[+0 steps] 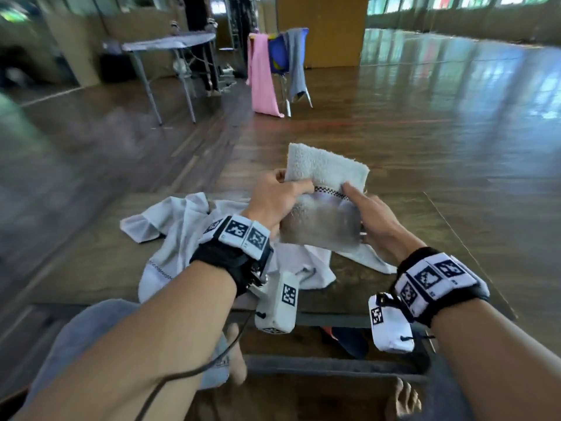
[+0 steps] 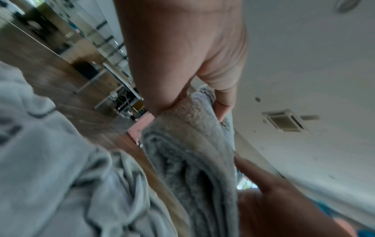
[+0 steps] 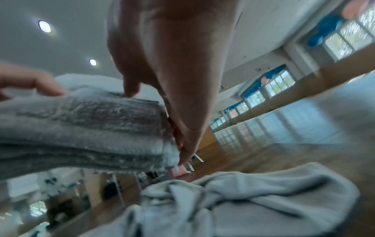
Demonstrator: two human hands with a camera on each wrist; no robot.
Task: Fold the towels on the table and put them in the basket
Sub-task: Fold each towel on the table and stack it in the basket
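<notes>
A folded white towel with a checkered stripe is held up above the wooden table, between both hands. My left hand grips its left edge, thumb on the near side and fingers behind. My right hand pinches its right edge. The left wrist view shows the towel's layered folds under my left hand. In the right wrist view my right hand holds the towel's end. Crumpled white towels lie on the table beneath. No basket is in view.
The table's right edge runs diagonally near my right wrist. Beyond the table, a drying rack with pink, blue and grey cloths stands on the wooden floor. A folding table is at the back left. My knees show below the table's front edge.
</notes>
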